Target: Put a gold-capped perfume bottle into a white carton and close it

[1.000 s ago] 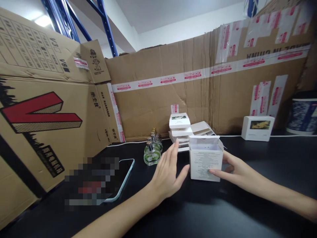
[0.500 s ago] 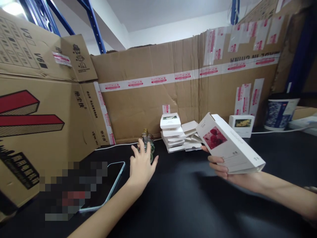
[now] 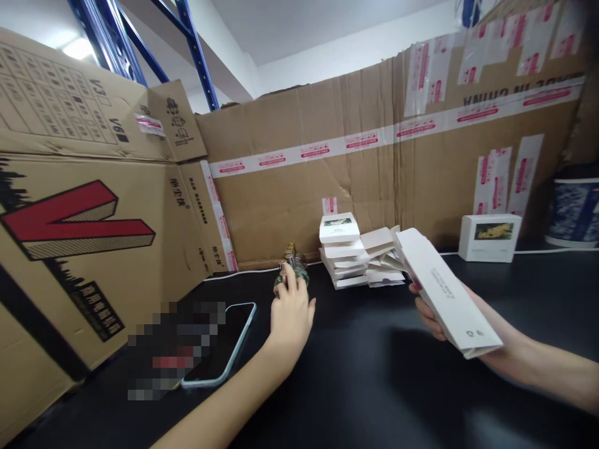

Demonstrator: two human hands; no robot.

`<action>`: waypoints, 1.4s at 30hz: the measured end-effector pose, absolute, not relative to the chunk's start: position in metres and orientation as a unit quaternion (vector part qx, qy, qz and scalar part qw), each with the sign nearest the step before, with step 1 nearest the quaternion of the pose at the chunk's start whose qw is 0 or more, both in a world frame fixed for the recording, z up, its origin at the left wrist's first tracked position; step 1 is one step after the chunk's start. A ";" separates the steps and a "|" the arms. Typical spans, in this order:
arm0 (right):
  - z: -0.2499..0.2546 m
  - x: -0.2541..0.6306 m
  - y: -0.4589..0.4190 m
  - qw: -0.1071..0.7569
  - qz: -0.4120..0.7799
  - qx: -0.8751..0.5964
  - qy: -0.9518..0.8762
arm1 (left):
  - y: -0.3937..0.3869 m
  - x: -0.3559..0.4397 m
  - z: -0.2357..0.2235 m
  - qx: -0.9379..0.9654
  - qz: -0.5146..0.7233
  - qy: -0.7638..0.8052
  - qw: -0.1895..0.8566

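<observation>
My right hand (image 3: pixel 433 312) grips a white carton (image 3: pixel 447 293) and holds it tilted above the black table (image 3: pixel 355 380). My left hand (image 3: pixel 291 312) reaches to a small cluster of green glass perfume bottles (image 3: pixel 291 269) with metal caps. Its fingers close round the nearest bottle, which stands on the table. A stack of flat white cartons (image 3: pixel 344 252) lies just right of the bottles, between my two hands.
A phone (image 3: pixel 219 349) lies face up at the left. Large cardboard boxes (image 3: pixel 79 206) wall the left side, and a taped cardboard sheet (image 3: pixel 374 162) stands along the back. A white box with a yellow flower picture (image 3: pixel 489 237) and a patterned tub (image 3: pixel 573 212) stand at the far right.
My right hand lifted the upright white carton off the table and tilted it. My left hand left the carton, moved left and closed on a perfume bottle.
</observation>
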State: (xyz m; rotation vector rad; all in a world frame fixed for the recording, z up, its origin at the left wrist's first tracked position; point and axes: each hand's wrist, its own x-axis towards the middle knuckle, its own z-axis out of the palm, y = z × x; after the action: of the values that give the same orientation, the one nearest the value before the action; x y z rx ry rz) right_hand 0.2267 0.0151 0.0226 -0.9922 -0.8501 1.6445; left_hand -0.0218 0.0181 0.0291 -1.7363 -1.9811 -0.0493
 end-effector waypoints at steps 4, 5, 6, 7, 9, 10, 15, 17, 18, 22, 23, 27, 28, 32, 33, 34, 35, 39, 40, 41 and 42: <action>0.029 0.221 0.008 0.464 0.641 -0.514 -0.331 | 0.020 -0.023 0.025 -0.667 -0.032 -0.705 0.239; 0.032 0.219 0.006 0.472 0.634 -0.520 -0.324 | 0.021 -0.024 0.024 -0.676 -0.040 -0.697 0.237; 0.034 0.218 0.004 0.468 0.636 -0.525 -0.317 | 0.022 -0.025 0.023 -0.683 -0.051 -0.689 0.236; 0.035 0.217 0.002 0.474 0.632 -0.526 -0.314 | 0.022 -0.026 0.021 -0.688 -0.061 -0.683 0.238; 0.037 0.216 0.000 0.466 0.639 -0.521 -0.322 | 0.024 -0.028 0.020 -0.689 -0.078 -0.673 0.257; 0.038 0.216 -0.002 0.459 0.644 -0.516 -0.329 | 0.025 -0.029 0.020 -0.687 -0.086 -0.669 0.271; 0.041 0.215 -0.005 0.445 0.659 -0.512 -0.326 | 0.037 -0.045 0.024 -0.673 -0.178 -0.652 0.302; 0.041 0.217 -0.004 0.447 0.657 -0.514 -0.324 | 0.046 -0.054 0.022 -0.668 -0.257 -0.639 0.281; 0.041 0.218 -0.003 0.445 0.658 -0.512 -0.326 | 0.051 -0.057 0.021 -0.668 -0.302 -0.633 0.249; 0.038 0.221 0.000 0.437 0.669 -0.499 -0.336 | 0.068 -0.067 0.011 -0.628 -0.450 -0.632 0.059; 0.038 0.222 0.000 0.438 0.669 -0.497 -0.336 | 0.071 -0.067 0.009 -0.620 -0.455 -0.639 0.024; 0.039 0.220 -0.003 0.439 0.675 -0.488 -0.337 | 0.069 -0.066 0.009 -0.610 -0.436 -0.661 -0.005; 0.040 0.220 -0.003 0.442 0.674 -0.488 -0.335 | 0.067 -0.065 0.009 -0.607 -0.435 -0.665 0.001; 0.042 0.219 -0.001 0.457 0.653 -0.508 -0.328 | 0.058 -0.057 0.009 -0.601 -0.431 -0.672 0.015; 0.043 0.219 0.000 0.455 0.647 -0.516 -0.329 | 0.057 -0.055 0.009 -0.603 -0.431 -0.671 0.016; 0.043 0.218 0.000 0.454 0.643 -0.520 -0.332 | 0.056 -0.053 0.009 -0.604 -0.432 -0.669 0.014; 0.042 0.218 0.001 0.452 0.640 -0.523 -0.336 | 0.055 -0.051 0.009 -0.605 -0.437 -0.666 0.009; 0.037 0.219 0.002 0.438 0.629 -0.528 -0.365 | 0.059 -0.051 0.008 -0.596 -0.495 -0.626 -0.086; 0.036 0.220 0.003 0.439 0.622 -0.535 -0.367 | 0.061 -0.052 0.008 -0.594 -0.502 -0.618 -0.114; 0.035 0.220 0.004 0.439 0.616 -0.543 -0.365 | 0.062 -0.053 0.008 -0.592 -0.505 -0.613 -0.136; 0.035 0.220 0.004 0.440 0.614 -0.546 -0.362 | 0.062 -0.054 0.008 -0.591 -0.503 -0.613 -0.151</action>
State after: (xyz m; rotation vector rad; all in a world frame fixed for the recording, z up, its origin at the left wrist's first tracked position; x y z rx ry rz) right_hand 0.2197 0.0041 0.0346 -1.3572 -0.8982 1.5251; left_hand -0.0537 0.0623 0.0079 -2.0584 -2.1339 -1.7524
